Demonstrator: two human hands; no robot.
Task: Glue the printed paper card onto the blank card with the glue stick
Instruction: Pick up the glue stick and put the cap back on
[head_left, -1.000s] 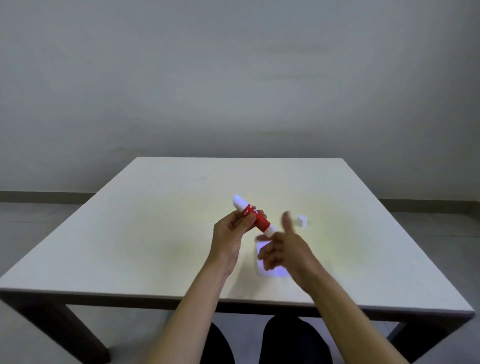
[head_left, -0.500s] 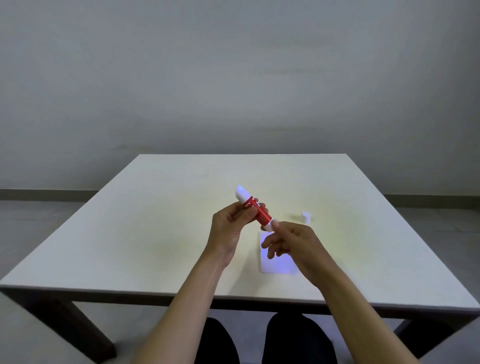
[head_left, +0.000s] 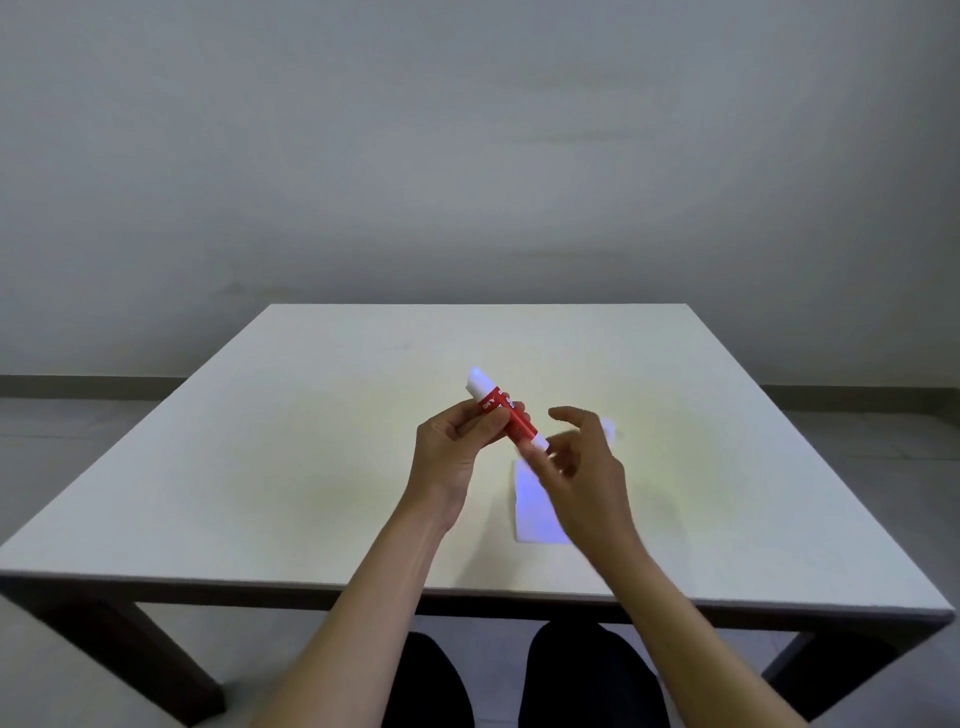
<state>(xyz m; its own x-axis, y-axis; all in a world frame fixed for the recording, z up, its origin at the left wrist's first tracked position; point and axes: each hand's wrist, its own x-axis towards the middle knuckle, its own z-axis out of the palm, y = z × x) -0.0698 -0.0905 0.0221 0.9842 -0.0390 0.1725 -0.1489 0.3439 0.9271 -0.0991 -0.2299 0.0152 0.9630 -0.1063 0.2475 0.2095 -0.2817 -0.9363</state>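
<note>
My left hand (head_left: 457, 447) holds a red and white glue stick (head_left: 501, 410) above the table, tilted with one white end up and away. My right hand (head_left: 582, 467) is just right of the stick's lower white end, fingers spread and slightly blurred, touching or nearly touching that end. A white card (head_left: 530, 514) lies flat on the table under my right hand, partly hidden by it. Whether it is printed or blank cannot be told. A small white piece (head_left: 610, 428) shows behind my right fingers.
The white table (head_left: 260, 493) has dark legs and its front edge runs close to my knees. A plain grey wall stands behind the far edge.
My right hand pinched the stick's lower end half a second ago; now its fingers are spread beside that end. My left hand keeps the stick in about the same place.
</note>
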